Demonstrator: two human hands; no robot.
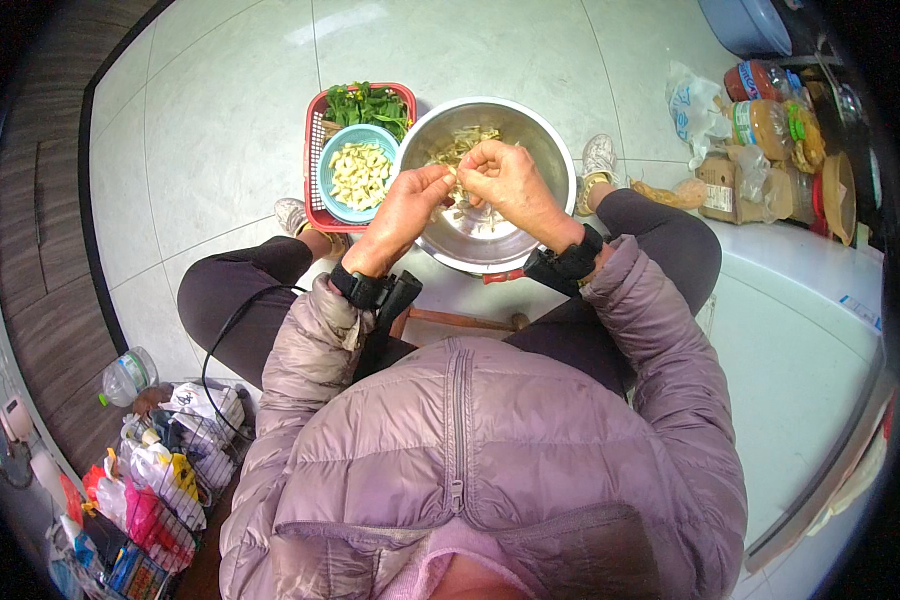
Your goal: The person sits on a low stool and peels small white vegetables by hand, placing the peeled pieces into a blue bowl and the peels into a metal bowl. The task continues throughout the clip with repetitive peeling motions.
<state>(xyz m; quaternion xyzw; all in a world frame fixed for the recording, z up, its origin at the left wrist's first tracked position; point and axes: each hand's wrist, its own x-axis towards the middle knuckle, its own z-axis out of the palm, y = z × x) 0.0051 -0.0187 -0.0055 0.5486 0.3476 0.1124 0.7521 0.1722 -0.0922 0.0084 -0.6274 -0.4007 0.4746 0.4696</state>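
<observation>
Over a wide stainless steel basin, both hands meet at the fingertips. My left hand pinches a small pale piece, apparently a garlic clove, between thumb and forefinger. My right hand has its thumb and fingers on the same piece; their tips partly hide it. Dry skins and cloves lie in the basin, partly covered by my hands. To the left of the basin, a light blue bowl holds many peeled garlic cloves. This bowl sits inside a red plastic basket, beside leafy greens.
A wooden stool rung shows between my legs. On the right stand bottles, a cardboard box and a plastic bag. Wire baskets of bags and a clear bottle are at lower left. A cable crosses near my left leg.
</observation>
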